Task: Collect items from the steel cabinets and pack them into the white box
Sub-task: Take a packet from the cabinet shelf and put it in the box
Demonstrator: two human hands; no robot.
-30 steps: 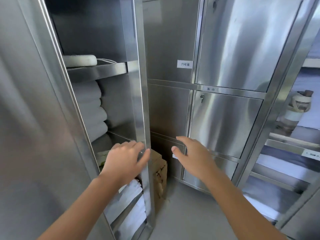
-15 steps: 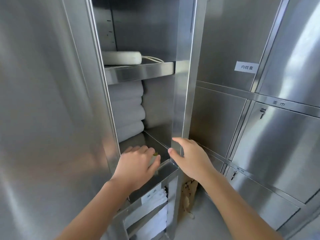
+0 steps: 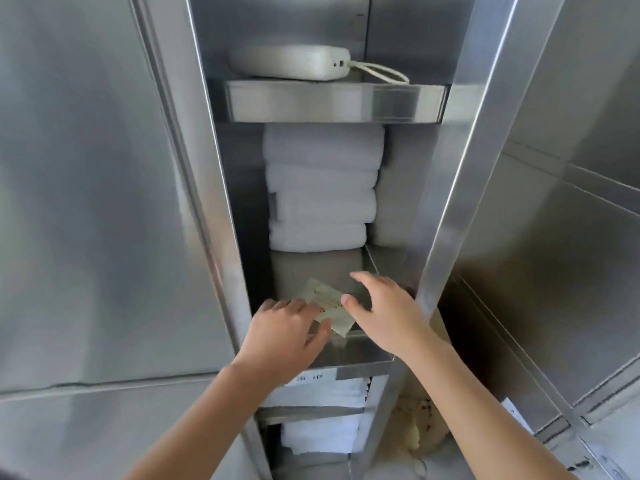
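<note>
An open steel cabinet point(image 3: 460, 174) shows three shelves. On the middle shelf point(image 3: 367, 355) a small pale yellow-green packet point(image 3: 329, 301) lies at the front. My left hand point(image 3: 284, 336) has its fingers over the packet's left edge and its thumb at the lower edge, pinching it. My right hand point(image 3: 388, 317) is spread open just right of the packet, thumb tip touching it. Behind them stands a stack of folded white towels point(image 3: 322, 188). The white box is not in view.
A white pouch with a cord point(image 3: 291, 62) lies on the top shelf point(image 3: 332, 102). More white towels point(image 3: 322, 434) fill the lower shelves under a paper label point(image 3: 311, 377). Shut steel doors flank the opening. A stained brown carton point(image 3: 419, 427) sits on the floor at the right.
The view has swung left and closer to the open cabinet. Both hands have moved into the middle shelf, and the left hand has closed on the packet.
</note>
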